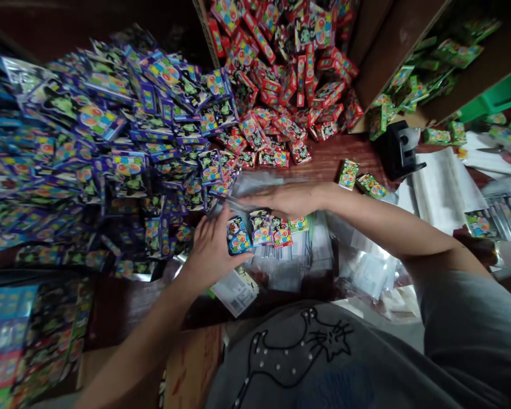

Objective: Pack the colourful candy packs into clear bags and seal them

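Note:
Small printed boxes lie in a row on clear plastic sleeves [289, 258] in front of me: a blue box [238, 236], a purple box [261, 227], a red box [281, 233] and a green box [298, 225]. My left hand [210, 247] curves round the blue box at the row's left end, thumb along its lower edge and fingers near its top. My right hand [287, 199] reaches across just above the row, fingers stretched flat to the left over clear plastic. Its fingertips are slightly blurred.
A large heap of purple boxes [128, 130] covers the left side. Red boxes [281, 85] spill from a carton at the back. Two loose green boxes [348, 174] lie beyond my right forearm, near a black tape dispenser [398, 150]. White paper [443, 182] lies at right.

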